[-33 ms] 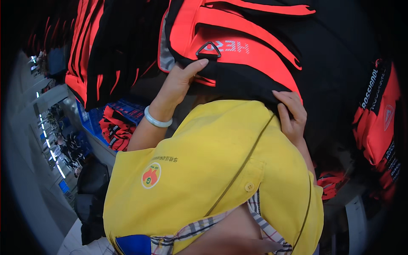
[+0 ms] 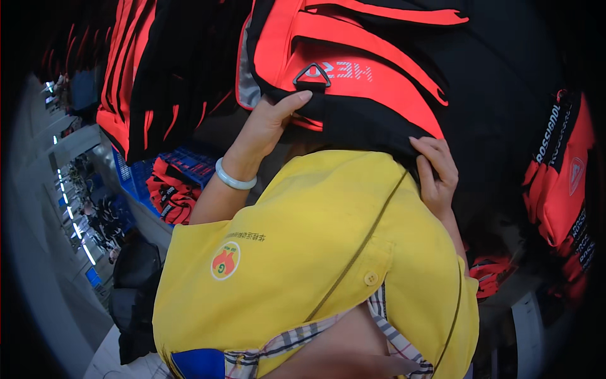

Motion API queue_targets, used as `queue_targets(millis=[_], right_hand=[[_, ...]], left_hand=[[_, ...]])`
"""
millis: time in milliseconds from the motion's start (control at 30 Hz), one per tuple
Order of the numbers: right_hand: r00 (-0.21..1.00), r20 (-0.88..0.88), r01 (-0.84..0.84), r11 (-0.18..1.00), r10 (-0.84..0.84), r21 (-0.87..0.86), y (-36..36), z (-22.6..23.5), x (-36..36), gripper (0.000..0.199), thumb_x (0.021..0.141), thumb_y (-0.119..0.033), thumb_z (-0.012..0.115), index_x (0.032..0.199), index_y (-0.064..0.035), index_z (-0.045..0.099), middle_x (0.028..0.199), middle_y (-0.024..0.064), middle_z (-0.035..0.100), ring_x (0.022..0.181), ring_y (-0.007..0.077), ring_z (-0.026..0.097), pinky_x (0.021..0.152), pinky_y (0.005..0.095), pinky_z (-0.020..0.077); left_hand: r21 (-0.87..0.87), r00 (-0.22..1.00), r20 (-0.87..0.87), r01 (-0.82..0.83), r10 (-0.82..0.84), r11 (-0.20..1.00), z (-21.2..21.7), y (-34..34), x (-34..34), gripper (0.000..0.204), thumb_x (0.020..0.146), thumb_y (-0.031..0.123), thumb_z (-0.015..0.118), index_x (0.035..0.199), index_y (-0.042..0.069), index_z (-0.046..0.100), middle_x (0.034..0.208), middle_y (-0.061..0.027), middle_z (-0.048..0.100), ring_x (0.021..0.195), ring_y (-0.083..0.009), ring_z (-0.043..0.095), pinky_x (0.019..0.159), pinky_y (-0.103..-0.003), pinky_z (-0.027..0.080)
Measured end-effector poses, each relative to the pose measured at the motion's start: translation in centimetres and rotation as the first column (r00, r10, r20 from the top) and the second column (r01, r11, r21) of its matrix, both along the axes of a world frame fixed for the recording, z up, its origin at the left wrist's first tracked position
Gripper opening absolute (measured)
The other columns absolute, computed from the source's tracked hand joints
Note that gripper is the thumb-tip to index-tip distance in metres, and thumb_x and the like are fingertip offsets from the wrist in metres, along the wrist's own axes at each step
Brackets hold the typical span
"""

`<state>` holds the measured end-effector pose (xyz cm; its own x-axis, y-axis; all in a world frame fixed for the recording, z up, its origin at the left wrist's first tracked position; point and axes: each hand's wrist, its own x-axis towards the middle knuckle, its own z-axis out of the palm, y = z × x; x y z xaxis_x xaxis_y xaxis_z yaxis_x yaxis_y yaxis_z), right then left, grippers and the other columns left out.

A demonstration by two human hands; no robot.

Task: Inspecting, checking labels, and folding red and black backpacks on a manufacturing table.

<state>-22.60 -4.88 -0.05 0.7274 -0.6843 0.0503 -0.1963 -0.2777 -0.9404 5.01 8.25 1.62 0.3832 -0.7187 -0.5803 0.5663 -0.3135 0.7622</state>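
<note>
A piece of a red-orange and black fabric bag (image 2: 372, 120) lies in front of me, its black edge toward my body. Loose red strips spread over it, and a dark triangular ring (image 2: 312, 76) sits in a short black webbing loop near its left side. My left hand (image 2: 273, 120), with a pale bangle on the wrist, grips the black edge just below the ring, thumb on top and fingers hidden underneath. Further right, my right hand (image 2: 437, 167) pinches the same edge between its thumb and bent fingers.
Red and black sewn pieces (image 2: 129, 76) are stacked at the left. Below them a blue crate (image 2: 129, 174) holds a red and black bundle (image 2: 170, 192). More red and black pieces (image 2: 558, 177) lie at the far right. A black chair-like shape (image 2: 136, 271) stands lower left.
The bag piece and both hands have shifted very slightly to the right. Both hands keep their hold.
</note>
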Motion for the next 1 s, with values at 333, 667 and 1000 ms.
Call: queue_targets(millis=[333, 667, 1000], right_hand=[[0.995, -0.034, 0.087, 0.995, -0.089, -0.040, -0.3, 0.7, 1.0, 0.028, 0.076, -0.003, 0.069, 0.104, -0.0016, 0.066, 0.100, 0.0127, 0.060, 0.095, 0.0242, 0.058, 0.085, 0.0308, 0.0439], [0.926, 0.261, -0.354, 0.868, 0.273, 0.347, 1.3, 2.3, 0.3, 0.042, 0.091, -0.032, 0.056, 0.109, 0.0043, 0.063, 0.102, 0.0146, 0.064, 0.095, 0.0262, 0.058, 0.087, 0.0333, 0.0439], [0.762, -0.642, 0.311, 0.919, -0.087, 0.244, 5.6, -5.5, -8.4, 0.056, 0.092, -0.048, 0.047, 0.113, 0.0024, 0.062, 0.105, 0.0219, 0.061, 0.100, 0.0355, 0.059, 0.087, 0.0363, 0.0452]], left_hand=[[-0.011, 0.998, -0.036, -0.042, 0.041, 0.999, 1.1, -2.0, -1.0, 0.028, 0.091, 0.027, 0.063, 0.102, 0.001, 0.066, 0.096, -0.0063, 0.069, 0.086, -0.0130, 0.067, 0.079, -0.027, 0.053], [-0.061, 0.771, 0.533, 0.444, -0.347, 0.894, 2.7, -5.7, 0.4, 0.035, 0.092, 0.036, 0.062, 0.077, 0.004, 0.058, 0.067, 0.0065, 0.048, 0.063, -0.0022, 0.041, 0.056, -0.021, 0.034], [0.062, 0.692, 0.113, 0.711, -0.713, 0.700, 3.8, -6.8, -1.0, 0.043, 0.086, 0.039, 0.069, 0.102, -0.001, 0.066, 0.090, 0.0030, 0.059, 0.081, -0.0050, 0.049, 0.074, -0.021, 0.040]])
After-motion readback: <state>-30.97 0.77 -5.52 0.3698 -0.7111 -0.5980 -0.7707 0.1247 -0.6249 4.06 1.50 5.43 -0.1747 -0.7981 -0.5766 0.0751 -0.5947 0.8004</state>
